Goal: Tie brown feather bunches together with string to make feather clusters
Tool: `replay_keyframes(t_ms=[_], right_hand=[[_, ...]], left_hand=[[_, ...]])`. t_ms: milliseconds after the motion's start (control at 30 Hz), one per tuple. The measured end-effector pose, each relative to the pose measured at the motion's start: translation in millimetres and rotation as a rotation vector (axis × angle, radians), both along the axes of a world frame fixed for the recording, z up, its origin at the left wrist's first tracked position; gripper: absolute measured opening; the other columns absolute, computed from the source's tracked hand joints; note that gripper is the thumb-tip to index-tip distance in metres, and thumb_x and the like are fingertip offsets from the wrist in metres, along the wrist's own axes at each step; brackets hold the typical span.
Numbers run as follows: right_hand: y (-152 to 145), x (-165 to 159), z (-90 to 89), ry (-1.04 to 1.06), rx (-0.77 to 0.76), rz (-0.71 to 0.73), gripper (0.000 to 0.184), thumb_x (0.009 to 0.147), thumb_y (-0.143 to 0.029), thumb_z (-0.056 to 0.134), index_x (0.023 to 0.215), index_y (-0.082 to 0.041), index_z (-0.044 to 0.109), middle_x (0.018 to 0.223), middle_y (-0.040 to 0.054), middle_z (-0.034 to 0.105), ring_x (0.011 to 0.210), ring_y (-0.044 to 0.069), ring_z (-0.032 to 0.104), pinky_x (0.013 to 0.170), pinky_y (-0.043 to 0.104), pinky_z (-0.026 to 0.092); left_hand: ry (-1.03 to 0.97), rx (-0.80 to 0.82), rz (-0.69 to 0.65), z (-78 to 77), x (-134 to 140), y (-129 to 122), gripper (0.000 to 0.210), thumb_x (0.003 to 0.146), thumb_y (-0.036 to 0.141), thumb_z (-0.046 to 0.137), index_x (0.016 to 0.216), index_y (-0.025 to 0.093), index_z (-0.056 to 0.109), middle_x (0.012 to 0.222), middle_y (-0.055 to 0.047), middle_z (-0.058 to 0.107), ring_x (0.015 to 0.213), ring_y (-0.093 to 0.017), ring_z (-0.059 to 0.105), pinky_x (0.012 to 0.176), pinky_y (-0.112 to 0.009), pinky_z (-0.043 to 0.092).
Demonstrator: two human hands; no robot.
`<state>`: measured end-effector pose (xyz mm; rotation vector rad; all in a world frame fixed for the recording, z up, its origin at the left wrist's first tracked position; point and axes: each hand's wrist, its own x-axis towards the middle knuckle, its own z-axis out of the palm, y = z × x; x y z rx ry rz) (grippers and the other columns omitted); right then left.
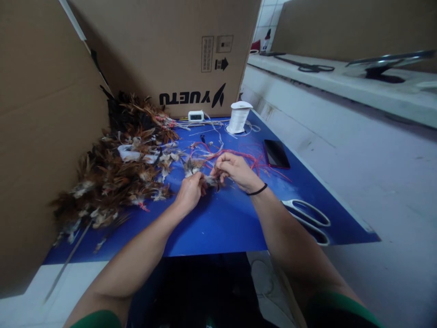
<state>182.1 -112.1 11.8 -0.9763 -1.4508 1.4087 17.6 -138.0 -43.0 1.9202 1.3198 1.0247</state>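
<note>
Feathers (112, 180) lie heaped on blue tabletop (218, 228) beside cardboard (41, 136).

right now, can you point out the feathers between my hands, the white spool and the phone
Feathers (211, 181): head view, on the pale tuft between the hands (192, 190).
White spool (238, 119): head view, middle of its side.
Phone (276, 154): head view, on its dark screen.

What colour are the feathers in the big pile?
The feathers are mostly brown, partly whitish, best seen in the head view.
</note>
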Motion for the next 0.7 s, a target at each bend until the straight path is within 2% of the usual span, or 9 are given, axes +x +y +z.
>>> replay_keyframes(t_ms=[167,367,700], right_hand=[[-0.5,-0.7,-0.1,-0.069,0.014,-0.01,0.006,0.071,-0.017,0.054,0.07,-0.018,0.048,0.062,0.0013,0.066,0.051,0.01,0.06,0.039,0.017,0.043],[-0.7,-0.6,-0.7,-0.134,0.016,0.006,0.006,0.071,-0.015,0.053,0.069,-0.018,0.048,0.059,0.0003,0.065,0.046,0.009,0.056,0.039,0.017,0.042],[0.9,0.7,-3.6,-0.137,0.023,0.044,0.004,0.07,-0.015,0.051,0.069,-0.017,0.049,0.059,0.0013,0.066,0.045,0.009,0.057,0.039,0.017,0.043]], left_hand=[[-0.004,-0.028,0.0,4.1,1.4,-1.5,0.016,0.083,0.012,0.036,0.076,0.017,0.05,0.059,0.003,0.057,0.044,-0.008,0.053,0.045,-0.018,0.042],[-0.032,-0.039,-0.015,2.1,0.9,-0.7,0.016,0.081,0.011,0.037,0.074,0.018,0.05,0.057,0.003,0.056,0.042,-0.008,0.052,0.044,-0.018,0.041],[-0.098,-0.094,-0.028,5.8,3.1,-2.9,0.016,0.078,0.011,0.039,0.071,0.018,0.051,0.055,0.003,0.055,0.041,-0.01,0.051,0.042,-0.02,0.04]])
